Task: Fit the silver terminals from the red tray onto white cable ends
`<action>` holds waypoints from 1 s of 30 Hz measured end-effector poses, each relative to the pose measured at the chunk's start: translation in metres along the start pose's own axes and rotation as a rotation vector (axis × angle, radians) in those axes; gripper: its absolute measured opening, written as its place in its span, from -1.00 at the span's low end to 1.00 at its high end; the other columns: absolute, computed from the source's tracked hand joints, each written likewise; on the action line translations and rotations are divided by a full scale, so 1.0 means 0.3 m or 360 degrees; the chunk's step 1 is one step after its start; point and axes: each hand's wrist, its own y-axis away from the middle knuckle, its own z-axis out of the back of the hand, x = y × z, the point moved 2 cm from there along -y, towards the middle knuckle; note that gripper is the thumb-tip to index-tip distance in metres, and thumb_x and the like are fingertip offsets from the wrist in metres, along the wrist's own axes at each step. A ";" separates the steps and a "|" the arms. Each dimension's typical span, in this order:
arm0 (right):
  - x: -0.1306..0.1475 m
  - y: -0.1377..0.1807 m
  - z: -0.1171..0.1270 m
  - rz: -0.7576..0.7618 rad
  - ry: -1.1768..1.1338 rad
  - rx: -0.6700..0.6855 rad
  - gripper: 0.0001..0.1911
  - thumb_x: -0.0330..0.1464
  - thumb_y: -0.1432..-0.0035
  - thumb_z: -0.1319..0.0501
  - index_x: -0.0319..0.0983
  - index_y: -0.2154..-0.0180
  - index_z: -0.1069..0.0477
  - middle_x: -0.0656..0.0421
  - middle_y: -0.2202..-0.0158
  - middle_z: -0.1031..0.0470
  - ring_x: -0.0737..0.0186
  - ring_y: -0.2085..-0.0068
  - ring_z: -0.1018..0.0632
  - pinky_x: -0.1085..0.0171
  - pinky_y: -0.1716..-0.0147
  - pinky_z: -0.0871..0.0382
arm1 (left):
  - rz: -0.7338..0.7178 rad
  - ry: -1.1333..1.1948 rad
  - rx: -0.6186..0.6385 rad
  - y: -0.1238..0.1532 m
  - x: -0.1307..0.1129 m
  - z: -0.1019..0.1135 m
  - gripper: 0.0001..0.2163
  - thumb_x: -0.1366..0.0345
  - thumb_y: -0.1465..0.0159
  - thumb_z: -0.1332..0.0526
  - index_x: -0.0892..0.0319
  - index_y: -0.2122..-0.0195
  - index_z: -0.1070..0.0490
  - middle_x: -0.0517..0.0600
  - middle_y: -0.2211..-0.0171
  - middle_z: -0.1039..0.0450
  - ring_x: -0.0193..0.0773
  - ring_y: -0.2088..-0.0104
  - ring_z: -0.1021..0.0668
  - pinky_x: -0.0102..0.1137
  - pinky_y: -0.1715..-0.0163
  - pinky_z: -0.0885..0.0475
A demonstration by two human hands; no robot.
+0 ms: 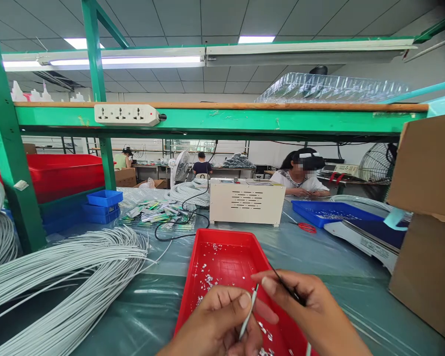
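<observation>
My left hand (217, 321) pinches a thin white cable (249, 311) between thumb and forefinger, its end pointing up. My right hand (307, 309) is closed around a thin dark tool (282, 282) whose tip meets the cable's end. Both hands hover over the near end of a red plastic tray (222, 257) that holds small white scraps of insulation. A large bundle of white cables (59, 277) lies on the table to my left.
A beige box-shaped machine (246, 200) stands behind the tray, with black cords and red scissors (306, 227) nearby. Blue trays (330, 212), a scale and cardboard boxes (426, 232) are at the right. A green shelf frame (7, 148) stands left. People work at the far benches.
</observation>
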 end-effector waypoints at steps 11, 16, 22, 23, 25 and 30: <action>0.013 0.028 -0.038 -0.0037 -0.0318 0.0236 -0.74 -0.24 0.02 -0.22 -0.22 0.63 -0.31 0.31 0.63 -0.22 0.30 0.53 -0.27 0.35 0.50 -0.14 | 0.0044 -0.0260 -0.0075 -0.004 0.028 0.016 -0.57 -0.05 -0.19 -0.13 0.30 0.44 -0.46 -0.18 0.76 -0.26 -0.57 0.84 -0.10 -0.59 0.85 0.07; 0.021 0.035 -0.046 -0.0044 -0.0339 0.0175 -0.70 -0.19 -0.04 -0.18 -0.20 0.61 -0.24 0.30 0.61 -0.21 0.28 0.49 -0.25 0.34 0.47 -0.17 | 0.0046 -0.0207 -0.0098 -0.006 0.026 0.009 -0.56 -0.05 -0.19 -0.13 0.31 0.44 -0.47 -0.19 0.78 -0.24 -0.58 0.84 -0.09 -0.60 0.85 0.06; 0.034 0.024 -0.021 0.0002 -0.0280 0.0237 -0.66 -0.16 -0.06 -0.16 -0.21 0.62 -0.23 0.31 0.62 -0.17 0.32 0.53 -0.19 0.36 0.54 -0.11 | 0.0114 -0.0165 -0.0089 -0.002 0.019 0.002 -0.53 -0.06 -0.16 -0.16 0.35 0.43 -0.51 -0.18 0.78 -0.22 -0.58 0.82 -0.10 -0.58 0.84 0.09; 0.032 0.023 -0.021 0.0012 -0.0258 0.0255 -0.68 -0.19 -0.03 -0.19 -0.21 0.63 -0.25 0.33 0.66 -0.18 0.33 0.56 -0.19 0.36 0.55 -0.10 | 0.0120 -0.0153 -0.0081 -0.002 0.020 0.003 -0.54 -0.06 -0.16 -0.17 0.34 0.43 -0.50 -0.17 0.78 -0.23 -0.58 0.82 -0.11 -0.58 0.84 0.08; 0.028 0.025 -0.024 0.0032 -0.0210 0.0247 -0.71 -0.24 -0.02 -0.19 -0.21 0.64 -0.26 0.33 0.69 -0.22 0.32 0.58 -0.22 0.35 0.54 -0.11 | 0.0118 -0.0127 -0.0068 -0.003 0.022 0.005 -0.56 -0.05 -0.16 -0.18 0.33 0.45 -0.50 -0.17 0.78 -0.24 -0.57 0.82 -0.12 -0.59 0.85 0.08; 0.052 0.046 0.002 0.0088 -0.0062 0.0165 -0.73 -0.34 -0.05 -0.12 -0.17 0.65 -0.17 0.33 0.66 -0.17 0.30 0.54 -0.23 0.33 0.51 -0.13 | 0.0112 -0.0165 -0.0079 0.006 0.041 -0.014 -0.55 -0.05 -0.17 -0.18 0.33 0.39 -0.55 -0.10 0.74 -0.35 -0.54 0.77 -0.26 -0.62 0.74 -0.15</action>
